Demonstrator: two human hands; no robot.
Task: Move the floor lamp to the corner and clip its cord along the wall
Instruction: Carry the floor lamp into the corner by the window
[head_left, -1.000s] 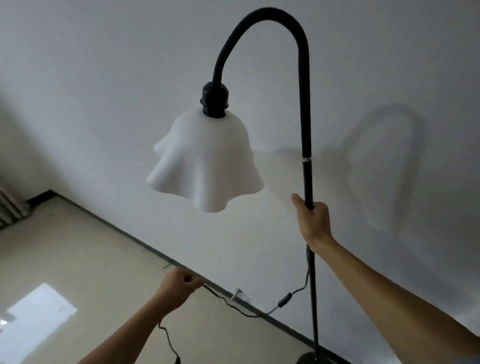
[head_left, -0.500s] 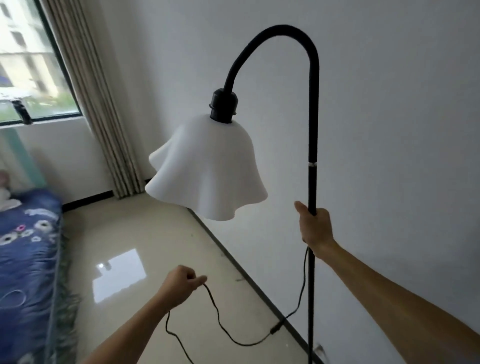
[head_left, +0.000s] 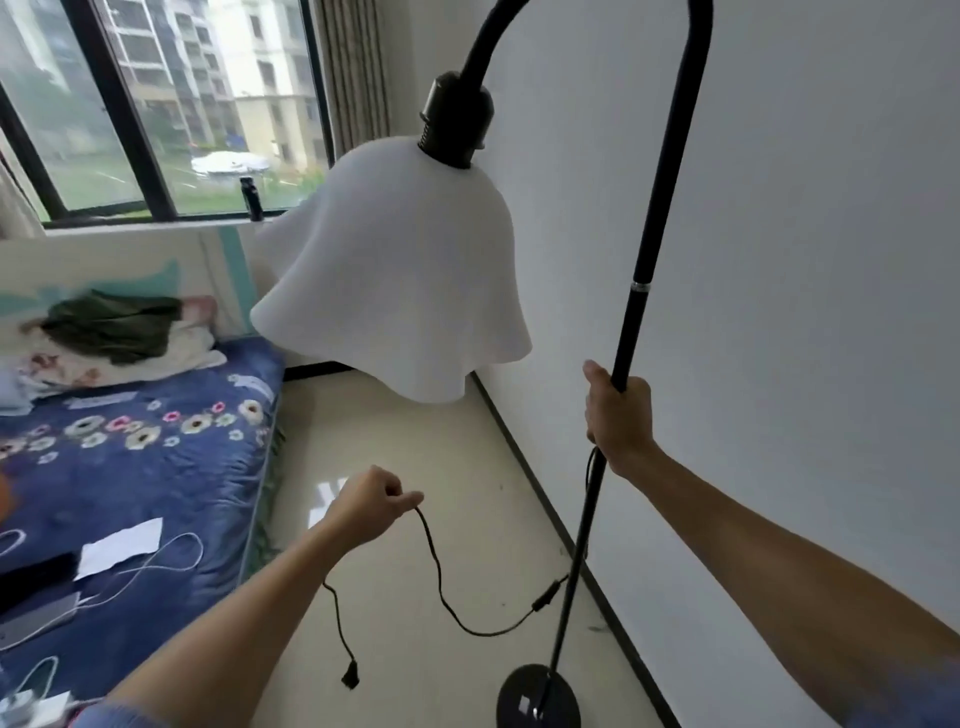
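Observation:
A black floor lamp pole (head_left: 644, 249) rises tilted beside the white wall, curving over to a white wavy shade (head_left: 400, 291). Its round black base (head_left: 537, 696) is at the bottom near the baseboard. My right hand (head_left: 618, 415) is wrapped around the pole at mid height. My left hand (head_left: 371, 506) pinches the black cord (head_left: 441, 592), which loops down to an inline switch (head_left: 545, 597) by the pole. The cord's plug (head_left: 350, 678) dangles below my left forearm.
A bed with a blue floral cover (head_left: 135, 467) lies at the left, with papers, cables and a pillow on it. A window (head_left: 156, 104) and curtain (head_left: 353, 73) stand at the far end. A strip of beige tiled floor (head_left: 415, 519) runs between bed and wall.
The view has swung left toward the window and bed. The lamp, still held in my right hand, now shows its base, and the cord hangs free from my left hand.

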